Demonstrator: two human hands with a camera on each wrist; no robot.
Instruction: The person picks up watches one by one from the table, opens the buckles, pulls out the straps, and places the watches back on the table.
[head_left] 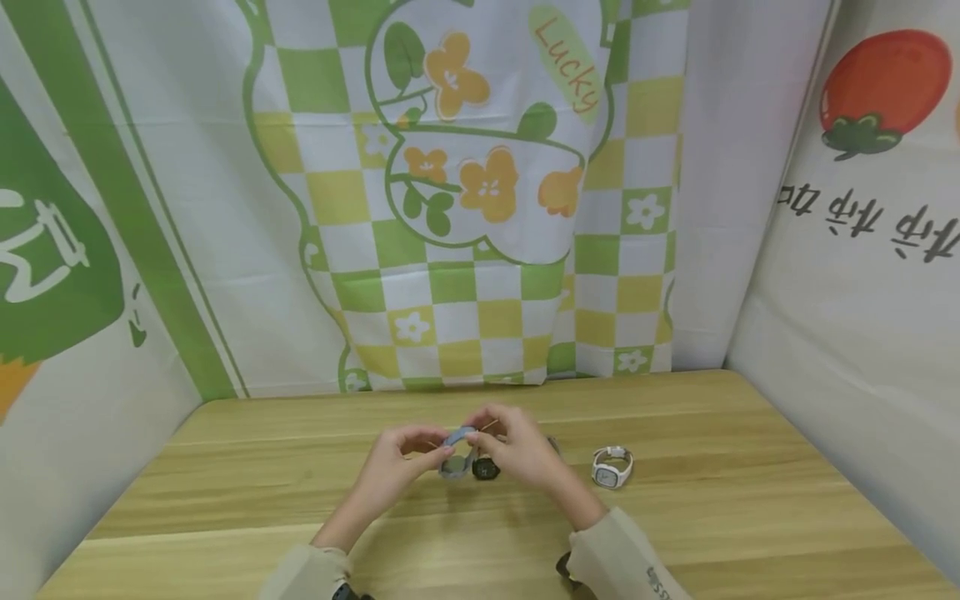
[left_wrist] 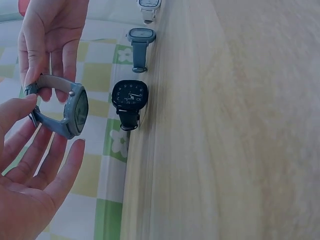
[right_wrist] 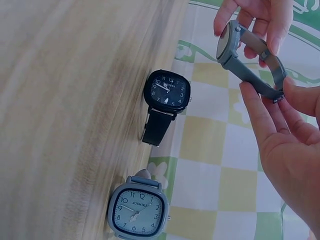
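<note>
A blue-grey wristwatch (head_left: 454, 467) is held up above the table, its strap fastened into a loop. My left hand (head_left: 392, 467) pinches the strap from one side, with the thumb on its buckle end in the left wrist view. From the other side, my right hand (head_left: 517, 450) grips the strap between thumb and fingers. The watch face (left_wrist: 81, 112) points away from the palms and hangs free of the fingers. Just beyond the hands, a black square watch (right_wrist: 167, 91) stands on the table with its dial up.
To the right of the black watch is a second grey-blue watch (right_wrist: 138, 212), mostly hidden behind my right hand in the head view. Farther right stands a white watch (head_left: 612, 468). The wooden table (head_left: 697, 533) meets a checkered cloth (head_left: 465, 317) at its back edge.
</note>
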